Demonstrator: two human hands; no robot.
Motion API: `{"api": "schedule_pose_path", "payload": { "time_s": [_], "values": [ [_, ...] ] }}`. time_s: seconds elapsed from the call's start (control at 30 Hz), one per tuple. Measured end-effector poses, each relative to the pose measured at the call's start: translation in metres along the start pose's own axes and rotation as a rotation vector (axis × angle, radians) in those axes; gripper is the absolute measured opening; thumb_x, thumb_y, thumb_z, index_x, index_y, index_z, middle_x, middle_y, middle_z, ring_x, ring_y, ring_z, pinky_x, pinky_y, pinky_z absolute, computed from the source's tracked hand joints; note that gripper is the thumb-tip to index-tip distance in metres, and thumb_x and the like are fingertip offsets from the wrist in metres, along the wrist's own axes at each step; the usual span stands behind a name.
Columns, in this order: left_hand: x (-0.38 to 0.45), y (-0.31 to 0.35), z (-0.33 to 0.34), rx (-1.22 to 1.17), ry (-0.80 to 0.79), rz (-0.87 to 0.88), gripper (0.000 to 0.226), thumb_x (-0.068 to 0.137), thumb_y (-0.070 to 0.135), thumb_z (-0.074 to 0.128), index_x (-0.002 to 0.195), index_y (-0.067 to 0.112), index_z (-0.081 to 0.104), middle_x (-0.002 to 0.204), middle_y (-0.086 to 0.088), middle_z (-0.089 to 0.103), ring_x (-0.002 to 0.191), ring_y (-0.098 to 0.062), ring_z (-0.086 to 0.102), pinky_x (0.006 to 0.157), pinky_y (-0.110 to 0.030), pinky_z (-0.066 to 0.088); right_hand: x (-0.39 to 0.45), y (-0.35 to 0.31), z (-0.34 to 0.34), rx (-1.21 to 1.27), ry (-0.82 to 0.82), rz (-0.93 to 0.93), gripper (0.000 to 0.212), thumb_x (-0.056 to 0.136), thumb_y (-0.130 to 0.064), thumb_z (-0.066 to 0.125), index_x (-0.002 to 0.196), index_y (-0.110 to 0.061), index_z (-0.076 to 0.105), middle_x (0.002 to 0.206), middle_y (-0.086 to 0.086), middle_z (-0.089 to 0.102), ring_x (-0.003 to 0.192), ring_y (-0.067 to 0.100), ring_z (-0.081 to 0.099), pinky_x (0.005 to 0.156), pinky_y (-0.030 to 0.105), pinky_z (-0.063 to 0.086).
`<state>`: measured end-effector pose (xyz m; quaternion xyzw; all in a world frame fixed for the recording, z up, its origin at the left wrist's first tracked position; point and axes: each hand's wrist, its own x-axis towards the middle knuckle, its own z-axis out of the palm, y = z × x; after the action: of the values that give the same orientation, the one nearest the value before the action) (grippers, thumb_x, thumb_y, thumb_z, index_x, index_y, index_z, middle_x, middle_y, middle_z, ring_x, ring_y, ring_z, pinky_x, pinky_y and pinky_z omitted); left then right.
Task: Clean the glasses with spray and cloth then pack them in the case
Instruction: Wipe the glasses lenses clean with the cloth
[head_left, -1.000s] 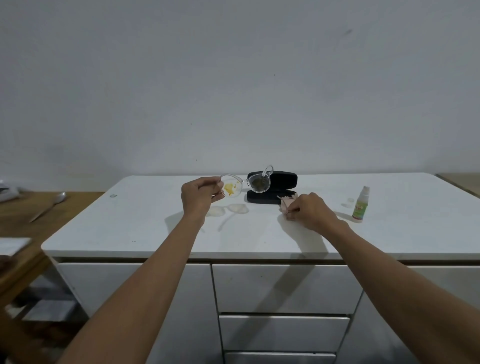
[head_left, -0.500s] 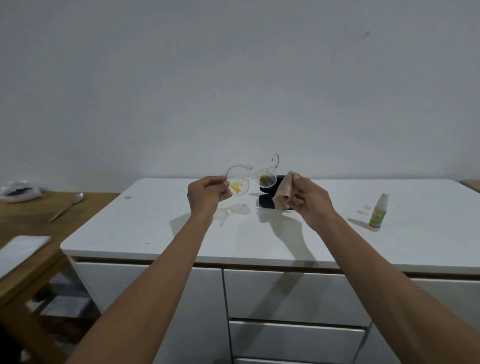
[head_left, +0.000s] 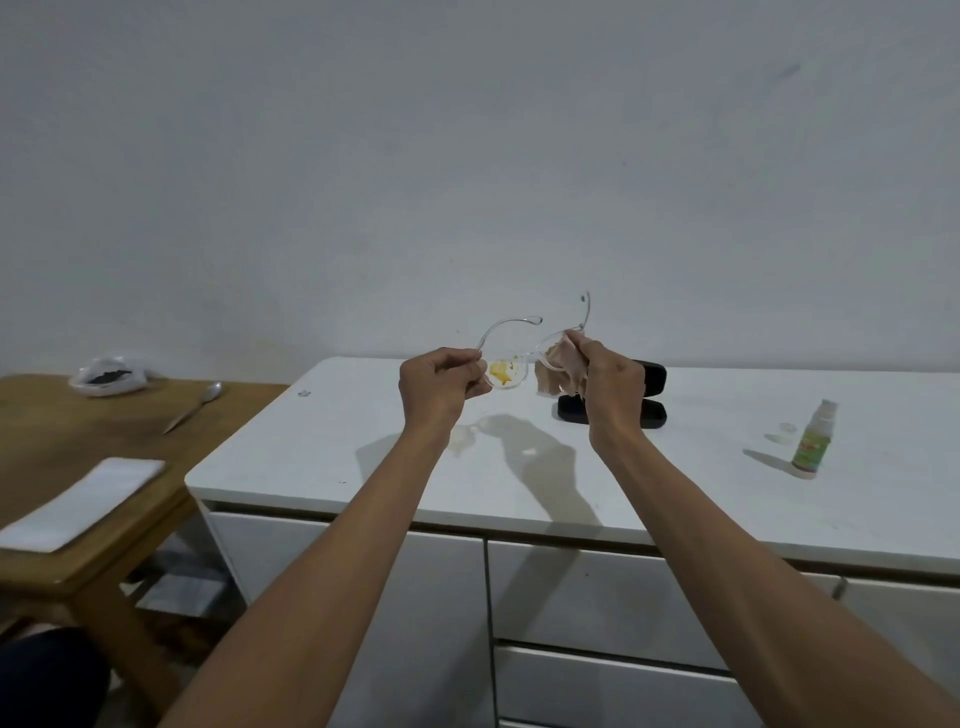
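Observation:
Clear-framed glasses (head_left: 506, 371) are held up above the white cabinet top (head_left: 363, 457), temples open and pointing away from me. My left hand (head_left: 441, 384) pinches the left rim; that lens carries a yellow smear. My right hand (head_left: 608, 387) grips a pale pink cloth (head_left: 558, 366) bunched over the right lens, which it mostly hides. The black glasses case (head_left: 652, 397) lies open on the top behind my right hand. A small spray bottle (head_left: 813, 441) with a green label stands upright far right, its clear cap (head_left: 787, 428) beside it.
A wooden table (head_left: 62, 431) stands left of the cabinet with a spoon (head_left: 195, 405), a plastic bag (head_left: 109, 374) and a white folded sheet (head_left: 78, 501) on it. Drawers run under the cabinet top. A plain wall is close behind.
My right hand picked the cloth up from the cabinet top and brought it onto the right lens. My left hand raised the glasses higher. The view shifted right and closer.

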<state>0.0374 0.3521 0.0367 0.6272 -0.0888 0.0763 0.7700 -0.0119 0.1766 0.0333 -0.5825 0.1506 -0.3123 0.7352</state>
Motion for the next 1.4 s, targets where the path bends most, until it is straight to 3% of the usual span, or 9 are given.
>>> {"api": "schedule_pose_path", "payload": {
  "time_s": [0.13, 0.3, 0.47, 0.6, 0.77, 0.87, 1.1, 1.3, 1.4],
  "values": [
    [0.0, 0.007, -0.015, -0.006, -0.001, 0.005, 0.013, 0.08, -0.009, 0.077, 0.094, -0.007, 0.075, 0.08, -0.02, 0.072, 0.066, -0.029, 0.068, 0.068, -0.027, 0.062, -0.007, 0.004, 0.011, -0.018, -0.02, -0.135, 0.012, 0.084, -0.022, 0.075, 0.087, -0.029, 0.084, 0.087, -0.004, 0.081, 0.085, 0.013, 0.075, 0.081, 0.036, 0.058],
    [-0.001, 0.016, -0.022, -0.005, -0.007, 0.04, 0.012, 0.081, -0.008, 0.077, 0.093, -0.006, 0.076, 0.078, -0.019, 0.071, 0.06, -0.024, 0.066, 0.067, -0.028, 0.062, -0.012, 0.01, 0.033, 0.057, 0.041, -0.147, 0.006, 0.077, -0.023, 0.084, 0.081, -0.027, 0.081, 0.084, 0.004, 0.08, 0.087, 0.038, 0.075, 0.083, 0.055, 0.06],
    [-0.004, 0.019, -0.019, 0.003, 0.009, 0.101, 0.012, 0.081, -0.009, 0.076, 0.093, -0.007, 0.077, 0.081, -0.02, 0.072, 0.064, -0.025, 0.068, 0.072, -0.032, 0.064, -0.016, 0.012, 0.053, 0.197, 0.134, -0.053, 0.013, 0.084, -0.007, 0.08, 0.08, -0.018, 0.075, 0.083, -0.002, 0.076, 0.076, 0.01, 0.072, 0.069, 0.022, 0.056],
    [-0.002, 0.02, -0.029, 0.007, 0.025, 0.109, 0.013, 0.081, -0.009, 0.077, 0.093, -0.006, 0.077, 0.079, -0.021, 0.072, 0.063, -0.026, 0.067, 0.069, -0.031, 0.063, -0.012, 0.02, 0.047, 0.124, -0.002, -0.028, 0.018, 0.081, -0.007, 0.083, 0.073, -0.022, 0.077, 0.083, -0.005, 0.077, 0.084, 0.017, 0.071, 0.082, 0.033, 0.059],
    [0.0, 0.016, -0.044, 0.023, 0.049, 0.065, 0.012, 0.08, -0.007, 0.079, 0.091, -0.002, 0.078, 0.074, -0.014, 0.073, 0.062, -0.023, 0.067, 0.066, -0.027, 0.061, -0.016, 0.011, 0.026, -0.009, -0.304, -0.04, 0.012, 0.085, 0.003, 0.075, 0.074, -0.002, 0.073, 0.066, 0.021, 0.068, 0.058, 0.03, 0.061, 0.058, 0.037, 0.052],
    [0.001, 0.016, -0.049, 0.032, 0.036, 0.046, 0.012, 0.08, -0.007, 0.079, 0.09, -0.001, 0.078, 0.072, -0.01, 0.073, 0.06, -0.022, 0.066, 0.067, -0.027, 0.061, -0.016, 0.005, 0.015, -0.084, -0.408, -0.065, 0.01, 0.083, 0.004, 0.074, 0.078, 0.011, 0.069, 0.068, 0.037, 0.063, 0.056, 0.037, 0.057, 0.057, 0.041, 0.043],
    [-0.001, 0.022, -0.044, 0.088, 0.036, 0.076, 0.012, 0.081, -0.006, 0.078, 0.092, -0.003, 0.078, 0.076, -0.013, 0.074, 0.064, -0.023, 0.067, 0.071, -0.03, 0.062, -0.017, 0.004, 0.011, -0.084, -0.225, -0.063, 0.008, 0.079, -0.002, 0.072, 0.07, -0.003, 0.071, 0.057, 0.016, 0.062, 0.054, 0.03, 0.056, 0.055, 0.034, 0.044],
    [-0.005, 0.03, -0.033, 0.089, -0.004, 0.121, 0.01, 0.08, -0.008, 0.076, 0.089, -0.002, 0.078, 0.073, -0.013, 0.072, 0.063, -0.026, 0.065, 0.071, -0.032, 0.063, -0.015, -0.001, 0.028, 0.041, -0.014, -0.121, 0.008, 0.086, -0.003, 0.07, 0.08, -0.009, 0.071, 0.056, -0.014, 0.067, 0.048, 0.003, 0.06, 0.041, 0.017, 0.042],
    [-0.006, 0.034, -0.026, 0.062, -0.012, 0.127, 0.01, 0.08, -0.008, 0.077, 0.089, -0.003, 0.078, 0.074, -0.015, 0.072, 0.062, -0.025, 0.065, 0.071, -0.031, 0.063, -0.008, -0.003, 0.039, 0.183, 0.078, -0.067, 0.019, 0.083, -0.003, 0.073, 0.071, -0.016, 0.071, 0.074, -0.003, 0.073, 0.067, 0.014, 0.066, 0.059, 0.027, 0.052]
  ]
}}
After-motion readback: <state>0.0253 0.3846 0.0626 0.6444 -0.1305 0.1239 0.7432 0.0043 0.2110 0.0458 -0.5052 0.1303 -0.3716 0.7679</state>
